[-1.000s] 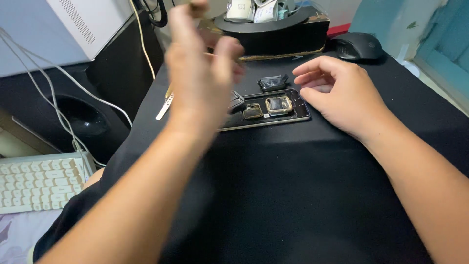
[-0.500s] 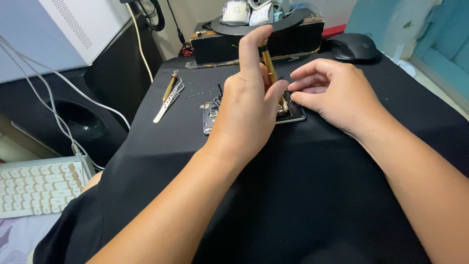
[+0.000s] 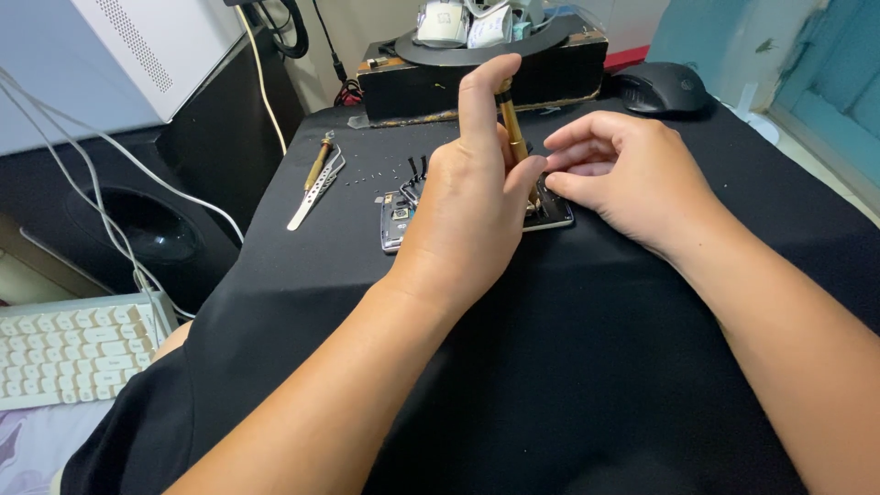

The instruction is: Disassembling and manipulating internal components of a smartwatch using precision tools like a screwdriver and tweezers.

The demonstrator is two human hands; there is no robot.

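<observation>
A white keyboard (image 3: 64, 353) lies at eight o'clock and tweezers (image 3: 314, 188) at ten. The left hand (image 3: 472, 206), half a second ago just settling, now stands a brass screwdriver (image 3: 513, 133) upright, fingers pinched around it, forefinger capping it, tip on the opened phone (image 3: 396, 220) at centre. At two o'clock, the right hand (image 3: 628, 179), fingers curled, steadies the phone's edge.

The left forearm runs up from the bottom left to the left hand (image 3: 477, 197) at frame centre, index finger raised straight, thumb pinched inward. The right forearm enters from the lower right; the right hand (image 3: 628, 179) rests palm-down, fingers curled toward the left.
</observation>
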